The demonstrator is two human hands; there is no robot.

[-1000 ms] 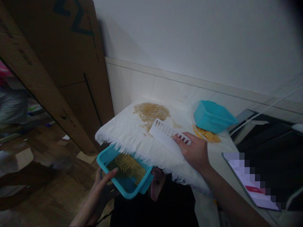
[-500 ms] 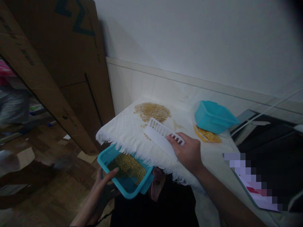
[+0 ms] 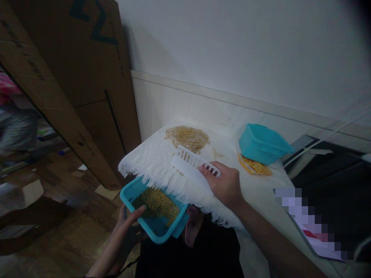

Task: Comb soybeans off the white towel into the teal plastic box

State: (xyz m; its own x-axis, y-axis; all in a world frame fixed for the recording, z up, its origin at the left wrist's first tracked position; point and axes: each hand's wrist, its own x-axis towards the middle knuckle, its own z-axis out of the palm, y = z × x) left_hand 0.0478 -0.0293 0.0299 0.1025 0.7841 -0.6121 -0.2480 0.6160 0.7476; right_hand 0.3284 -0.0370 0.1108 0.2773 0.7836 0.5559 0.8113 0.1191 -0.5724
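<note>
My left hand (image 3: 127, 227) grips the near-left rim of a blue plastic basin (image 3: 158, 236), thumb over the edge and fingers underneath. Soybeans (image 3: 159, 202) lie inside it, and its far side sits below the fringed edge of a white tablecloth (image 3: 145, 158). In my right hand (image 3: 224, 185) is a white plastic scraper-like piece with a row of slots (image 3: 188, 170), tilted against the cloth. A few loose beans show by its left end. Beyond it a pile of soybeans (image 3: 189, 137) is spread on the cloth.
At the table's right stands a second blue basin (image 3: 261, 144) on a yellow cloth or bag (image 3: 255, 166). A black case-like object (image 3: 327, 166) and a white cable lie farther right. Tall cardboard boxes (image 3: 87, 77) stand left; a wall closes the back.
My right hand and the white slotted piece have shifted slightly left across the cloth. The held basin and the bean pile look much the same.
</note>
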